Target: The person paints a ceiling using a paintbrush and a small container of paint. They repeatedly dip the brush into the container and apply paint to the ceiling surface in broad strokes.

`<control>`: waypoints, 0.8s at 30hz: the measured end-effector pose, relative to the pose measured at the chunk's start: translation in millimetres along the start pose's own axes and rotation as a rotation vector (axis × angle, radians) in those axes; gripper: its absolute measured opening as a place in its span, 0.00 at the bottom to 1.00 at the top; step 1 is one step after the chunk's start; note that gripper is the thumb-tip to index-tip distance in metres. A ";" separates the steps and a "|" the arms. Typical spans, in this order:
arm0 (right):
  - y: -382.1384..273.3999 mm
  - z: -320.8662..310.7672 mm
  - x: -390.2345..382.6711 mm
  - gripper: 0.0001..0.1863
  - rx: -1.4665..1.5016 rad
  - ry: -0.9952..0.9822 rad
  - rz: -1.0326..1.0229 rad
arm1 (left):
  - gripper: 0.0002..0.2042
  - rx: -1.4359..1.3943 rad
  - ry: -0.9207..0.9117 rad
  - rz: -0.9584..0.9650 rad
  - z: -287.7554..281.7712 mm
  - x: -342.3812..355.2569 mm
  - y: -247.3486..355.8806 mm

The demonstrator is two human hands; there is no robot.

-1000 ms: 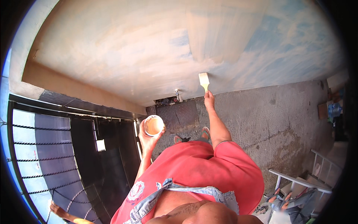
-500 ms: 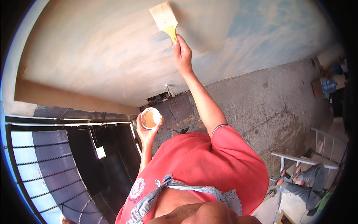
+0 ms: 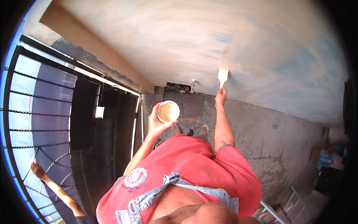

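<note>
Up close, the person's right hand (image 3: 220,93) is closed around the handle of a flat brush (image 3: 222,76), arm stretched out, and the pale bristles are pressed against the wall (image 3: 156,37). The wall is patchy there: cream and tan over most of it, blotches of blue toward the right side. The left hand (image 3: 156,121) grips a small round cup (image 3: 168,112) from the side, fingers wrapped about it, held upright near the chest; it holds a tan, creamy paint of much the same colour as the wall. Cup and brush are well apart, the cup lower and to the left. Below the brush, at the foot of the wall, stands a small tap (image 3: 192,85). The floor (image 3: 268,149) is rough grey concrete. A dark metal gate (image 3: 56,123) with bars fills the left side, and another person's arm (image 3: 52,184) reaches up along it at the lower left.
</note>
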State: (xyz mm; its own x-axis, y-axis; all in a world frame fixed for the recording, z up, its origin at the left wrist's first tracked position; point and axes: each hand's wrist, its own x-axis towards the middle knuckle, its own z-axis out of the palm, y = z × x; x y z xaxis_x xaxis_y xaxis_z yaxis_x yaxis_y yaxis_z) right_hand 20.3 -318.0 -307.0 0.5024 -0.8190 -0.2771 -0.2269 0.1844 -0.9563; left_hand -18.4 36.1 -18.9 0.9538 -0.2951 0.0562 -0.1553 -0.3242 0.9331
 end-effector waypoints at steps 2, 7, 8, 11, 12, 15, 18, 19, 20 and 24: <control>12.2 3.6 15.1 0.18 0.015 -0.027 0.022 | 0.47 0.033 -0.012 -0.017 -4.4 9.8 0.4; 7.1 12.7 11.8 0.17 -0.168 -0.037 -0.029 | 0.46 0.030 0.005 -0.024 -11.2 29.1 2.6; 8.9 5.2 11.0 0.18 -0.236 -0.024 -0.102 | 0.47 0.006 0.006 -0.016 -9.1 31.5 0.7; -29.1 -1.6 -17.8 0.19 -0.254 -0.026 -0.250 | 0.46 0.015 0.038 0.052 -4.7 36.4 -5.7; -55.8 3.3 -31.2 0.19 -0.222 -0.027 -0.280 | 0.46 0.031 0.033 0.051 -6.7 42.9 -6.3; -129.0 5.0 -58.4 0.19 0.029 -0.006 -0.432 | 0.46 0.023 0.009 0.056 -4.2 56.3 -11.6; -213.4 10.1 -76.1 0.22 -0.218 0.218 -0.915 | 0.46 -0.001 -0.001 0.059 -0.2 66.2 -16.5; -239.0 14.5 -80.7 0.24 -0.219 0.218 -0.957 | 0.47 -0.017 -0.015 0.050 -0.9 69.7 -17.9; -262.9 19.5 -81.0 0.25 -0.219 0.215 -0.997 | 0.48 -0.031 -0.029 0.039 -0.3 74.5 -18.3; -335.8 50.9 -58.0 0.29 -0.220 0.259 -1.206 | 0.48 -0.021 -0.082 0.036 -0.4 92.3 -15.3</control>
State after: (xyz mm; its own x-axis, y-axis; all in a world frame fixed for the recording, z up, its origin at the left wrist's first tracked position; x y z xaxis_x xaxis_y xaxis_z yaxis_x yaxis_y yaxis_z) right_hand 109.8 -304.7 25.4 0.3138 -0.4904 0.8131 0.1160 -0.8301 -0.5454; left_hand 72.2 14.2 -27.9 0.9235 -0.3787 0.0613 -0.1826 -0.2931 0.9385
